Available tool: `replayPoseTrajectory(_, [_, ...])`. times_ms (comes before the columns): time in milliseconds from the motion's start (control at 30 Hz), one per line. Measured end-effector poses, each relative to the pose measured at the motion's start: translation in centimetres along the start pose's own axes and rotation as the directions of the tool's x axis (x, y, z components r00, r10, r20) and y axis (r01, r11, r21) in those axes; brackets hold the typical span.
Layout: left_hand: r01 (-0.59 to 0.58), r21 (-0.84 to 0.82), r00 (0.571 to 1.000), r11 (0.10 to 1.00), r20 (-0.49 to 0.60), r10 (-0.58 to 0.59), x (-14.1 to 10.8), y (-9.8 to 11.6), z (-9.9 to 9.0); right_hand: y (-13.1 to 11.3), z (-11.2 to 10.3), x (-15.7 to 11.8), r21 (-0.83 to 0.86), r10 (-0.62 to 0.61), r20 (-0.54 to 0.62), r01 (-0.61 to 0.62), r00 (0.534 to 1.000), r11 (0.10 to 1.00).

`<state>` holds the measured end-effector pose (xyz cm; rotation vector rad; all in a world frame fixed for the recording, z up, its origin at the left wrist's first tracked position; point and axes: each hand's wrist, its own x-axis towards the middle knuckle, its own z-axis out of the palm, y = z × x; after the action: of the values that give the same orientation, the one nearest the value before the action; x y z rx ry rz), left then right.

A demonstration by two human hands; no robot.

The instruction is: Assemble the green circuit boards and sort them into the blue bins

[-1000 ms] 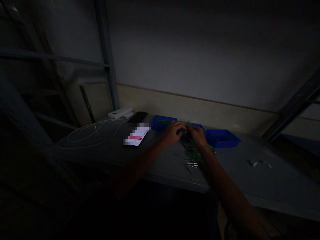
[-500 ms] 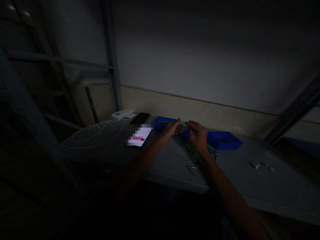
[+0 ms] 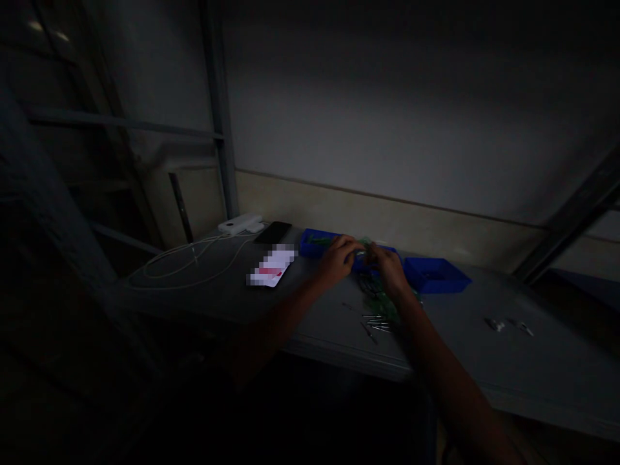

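Observation:
In dim light, my left hand (image 3: 338, 259) and my right hand (image 3: 386, 266) face each other over the blue bins. The fingers of both are bent and closed around a small, pale greenish, see-through piece (image 3: 365, 242), too dark to name. Behind my left hand is a blue bin (image 3: 310, 250) with green stuff in it. Another blue bin (image 3: 359, 266) lies under my hands, partly hidden. Below my right wrist is a heap of green plastic (image 3: 382, 305), partly covered by the forearm. Several thin metal rods (image 3: 378, 321) lie in front of it.
A third blue bin (image 3: 436, 274) stands right of my hands. On the left are a lit phone (image 3: 271, 266), a dark phone (image 3: 274, 232), a white power strip (image 3: 239, 224) and a looped cable (image 3: 167, 287). Small metal parts (image 3: 495, 325) lie at right. A wall backs the table.
My left hand's fingers have bent inward toward my right hand, and the fingertips have come closer together around the small piece. The view has shifted slightly.

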<state>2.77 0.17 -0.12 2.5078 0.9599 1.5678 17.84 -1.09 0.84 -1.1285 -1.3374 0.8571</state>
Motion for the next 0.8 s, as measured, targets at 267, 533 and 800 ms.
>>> replayPoseTrajectory(267, [0.146,-0.115,0.989,0.982,0.041,-0.143,0.3,0.2,-0.1,0.5,-0.4,0.4,-0.062,-0.134,-0.065,0.130,0.989,0.990])
replayPoseTrajectory(533, [0.636,-0.493,0.758,0.594,0.252,-0.602,1.1,-0.4,-0.7,-0.1,-0.3,0.0,-0.158,-0.277,0.069,0.285,0.958,0.945])
replayPoseTrajectory(800, [0.616,-0.528,0.758,0.585,0.197,-0.621,1.1,-1.1,-0.4,0.3,-0.3,-0.1,-0.279,-0.421,0.232,0.474,0.877,0.835])
